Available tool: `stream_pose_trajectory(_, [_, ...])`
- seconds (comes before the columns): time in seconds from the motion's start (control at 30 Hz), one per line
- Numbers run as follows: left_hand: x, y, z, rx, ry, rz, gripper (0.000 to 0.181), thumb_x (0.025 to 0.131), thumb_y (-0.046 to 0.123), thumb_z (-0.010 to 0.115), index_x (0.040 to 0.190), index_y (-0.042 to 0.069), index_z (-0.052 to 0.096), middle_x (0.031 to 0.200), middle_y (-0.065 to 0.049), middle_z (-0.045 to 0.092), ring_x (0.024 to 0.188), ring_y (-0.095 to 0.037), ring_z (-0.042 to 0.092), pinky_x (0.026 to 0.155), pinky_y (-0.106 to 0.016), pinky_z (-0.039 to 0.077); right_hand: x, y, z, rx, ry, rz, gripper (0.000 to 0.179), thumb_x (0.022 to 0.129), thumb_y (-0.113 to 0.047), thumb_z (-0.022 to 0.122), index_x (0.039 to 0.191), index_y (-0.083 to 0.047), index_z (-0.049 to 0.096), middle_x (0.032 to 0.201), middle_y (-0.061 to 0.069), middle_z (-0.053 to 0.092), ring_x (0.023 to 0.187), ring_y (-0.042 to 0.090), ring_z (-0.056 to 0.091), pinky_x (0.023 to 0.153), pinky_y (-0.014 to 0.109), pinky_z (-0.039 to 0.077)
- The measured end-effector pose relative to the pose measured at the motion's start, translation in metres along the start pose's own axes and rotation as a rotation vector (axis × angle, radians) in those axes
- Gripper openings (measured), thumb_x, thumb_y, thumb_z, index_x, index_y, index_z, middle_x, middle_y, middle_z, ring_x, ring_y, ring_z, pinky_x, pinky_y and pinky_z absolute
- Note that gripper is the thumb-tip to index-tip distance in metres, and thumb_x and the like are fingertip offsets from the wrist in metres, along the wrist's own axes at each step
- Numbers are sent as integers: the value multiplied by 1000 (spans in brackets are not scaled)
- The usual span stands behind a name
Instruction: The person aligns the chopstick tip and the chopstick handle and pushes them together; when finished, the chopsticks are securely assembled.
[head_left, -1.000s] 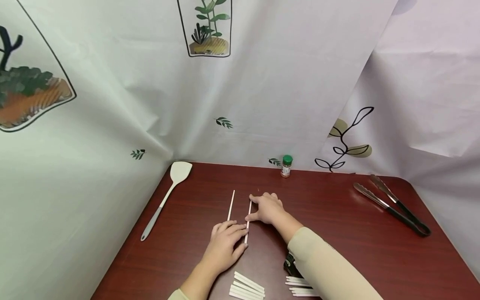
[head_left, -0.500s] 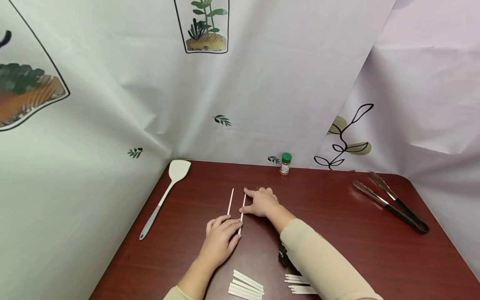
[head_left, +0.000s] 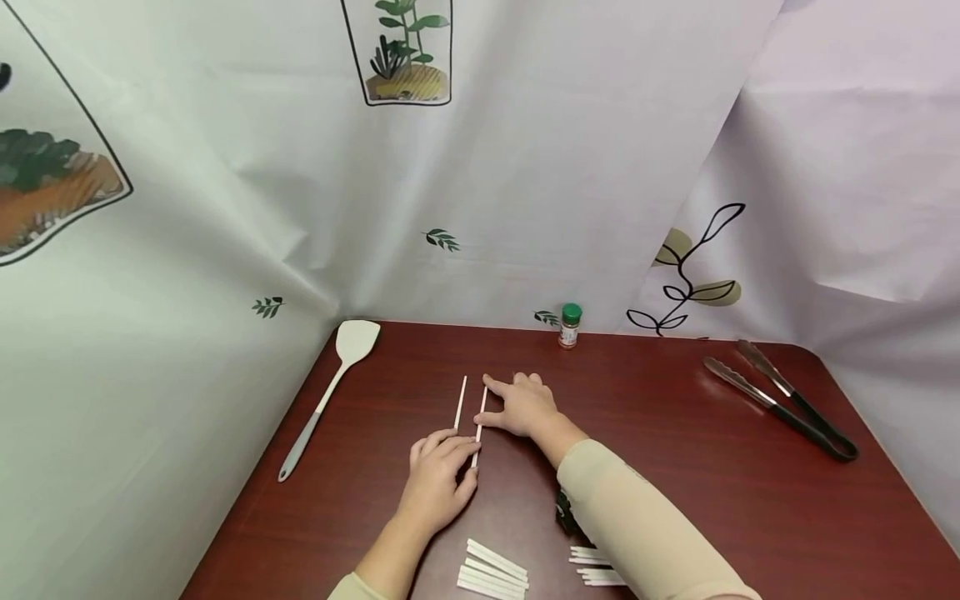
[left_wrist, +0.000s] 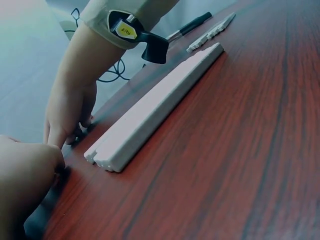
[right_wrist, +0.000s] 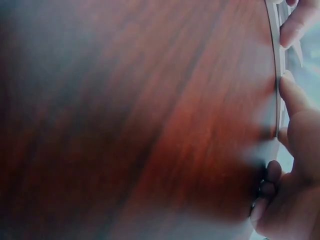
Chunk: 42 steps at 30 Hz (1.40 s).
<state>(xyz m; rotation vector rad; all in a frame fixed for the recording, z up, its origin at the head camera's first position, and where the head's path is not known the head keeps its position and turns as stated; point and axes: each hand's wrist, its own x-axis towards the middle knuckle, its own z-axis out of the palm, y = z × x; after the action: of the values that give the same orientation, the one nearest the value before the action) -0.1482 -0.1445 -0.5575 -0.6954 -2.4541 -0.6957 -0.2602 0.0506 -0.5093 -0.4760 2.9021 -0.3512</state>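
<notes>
A thin white stick [head_left: 480, 425] lies on the dark red table, running away from the person. My left hand [head_left: 433, 479] rests low over its near half, thumb by the near end and index finger on it, fingers fairly straight. Against the same stick, my right hand [head_left: 521, 406] sets a spread index finger at the far end and a thumb near the middle; its other fingers are curled. A second white stick [head_left: 461, 402] lies to the left, roughly parallel, its near end hidden by the left fingers. In the right wrist view the stick [right_wrist: 278, 75] runs along the right fingertips.
A row of white sticks [head_left: 492, 571] lies near the front, with more white sticks [head_left: 596, 567] partly under the right sleeve. Around stand a white spatula [head_left: 330, 392], a green-capped bottle [head_left: 569, 327] and black-handled tongs [head_left: 787, 408].
Both hands have slid the stick to the left, narrowing the gap to the second stick. The head view has shifted slightly.
</notes>
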Motion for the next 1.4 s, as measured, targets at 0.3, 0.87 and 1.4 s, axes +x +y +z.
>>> stream_pose_trajectory(0.3, [1, 1, -2, 3, 11, -12, 35, 79, 12, 83, 113, 8, 82, 119, -2, 77, 123, -35, 63, 98, -59, 40, -3, -4, 1, -15, 27, -12, 87, 90, -80, 62, 165, -40, 41, 151, 22, 51, 126, 40, 49, 97, 55, 48])
stream_pose_trajectory(0.87, [0, 0, 0, -8, 42, 11, 34, 74, 16, 89, 107, 11, 83, 116, -2, 78, 117, -32, 66, 96, -57, 41, -10, -5, 6, -18, 27, 8, 80, 96, -81, 47, 166, -43, 37, 154, 22, 46, 131, 39, 44, 100, 58, 42])
stream_pose_trajectory(1.4, [4, 16, 2, -162, 99, 255, 21, 83, 13, 80, 104, 16, 80, 109, 2, 74, 105, -25, 66, 87, -46, 48, -55, 35, -13, 596, -13, 6, 53, 102, -45, 66, 140, -9, 69, 136, 11, 68, 131, 34, 59, 109, 55, 46])
